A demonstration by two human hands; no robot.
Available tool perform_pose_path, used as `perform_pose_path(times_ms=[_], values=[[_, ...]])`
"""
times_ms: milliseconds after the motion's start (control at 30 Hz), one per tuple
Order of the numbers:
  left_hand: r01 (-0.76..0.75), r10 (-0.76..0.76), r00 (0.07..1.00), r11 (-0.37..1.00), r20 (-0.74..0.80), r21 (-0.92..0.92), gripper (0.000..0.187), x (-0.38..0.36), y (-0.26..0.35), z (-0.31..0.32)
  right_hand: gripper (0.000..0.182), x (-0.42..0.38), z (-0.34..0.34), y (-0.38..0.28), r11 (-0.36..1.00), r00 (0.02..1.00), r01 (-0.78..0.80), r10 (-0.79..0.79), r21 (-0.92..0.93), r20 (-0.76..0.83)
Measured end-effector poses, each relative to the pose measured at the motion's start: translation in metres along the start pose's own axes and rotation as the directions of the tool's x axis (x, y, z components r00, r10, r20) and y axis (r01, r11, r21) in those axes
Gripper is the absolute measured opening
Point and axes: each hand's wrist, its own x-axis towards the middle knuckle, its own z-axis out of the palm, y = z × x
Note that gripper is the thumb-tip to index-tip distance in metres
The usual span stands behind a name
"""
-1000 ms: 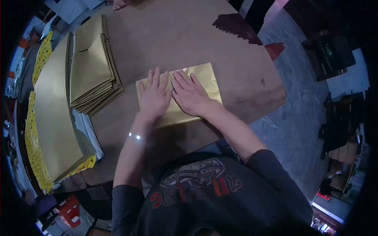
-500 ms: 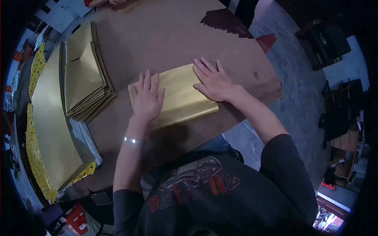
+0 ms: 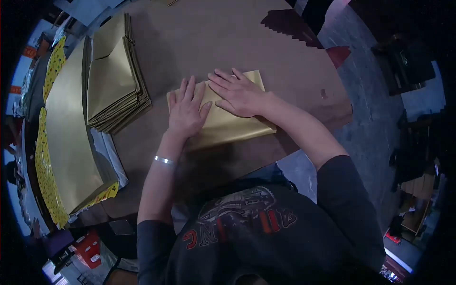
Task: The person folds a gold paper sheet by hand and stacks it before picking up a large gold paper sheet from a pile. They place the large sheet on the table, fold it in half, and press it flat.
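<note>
A folded sheet of gold paper lies on the brown-covered table in front of me. My left hand rests flat on its left part, fingers stretched out toward the far edge. Pressed on the sheet's middle, near that far edge, my right hand has its fingers spread. The two hands are close together but apart. Part of the paper's surface is hidden beneath them. A silvery band circles my left wrist.
Left of the sheet stands a stack of folded gold paper, beside a pile of large flat gold sheets. Yellow patterned wrapping shows along that side. Dark red zigzag-edged material lies at the far right. A dark chair stands beyond.
My right hand has slid left across the gold paper, from its right end to the middle, nearer my left hand. The whole view has shifted slightly.
</note>
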Motion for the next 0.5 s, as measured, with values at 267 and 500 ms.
perform_pose_path(times_ms=[267, 500], values=[[-0.062, 0.071, 0.990, 0.995, -0.123, 0.073, 0.048, -0.019, -0.030, -0.025, 0.062, 0.000, -0.001, -0.002, 0.998, 0.998, -0.041, 0.043, -0.044, 0.047], [-0.339, 0.275, 0.939, 0.841, -0.205, -0.421, 0.033, -0.044, 0.028, -0.008, 0.061, 0.001, 0.001, -0.001, 0.994, 0.998, -0.046, 0.050, -0.095, 0.042]])
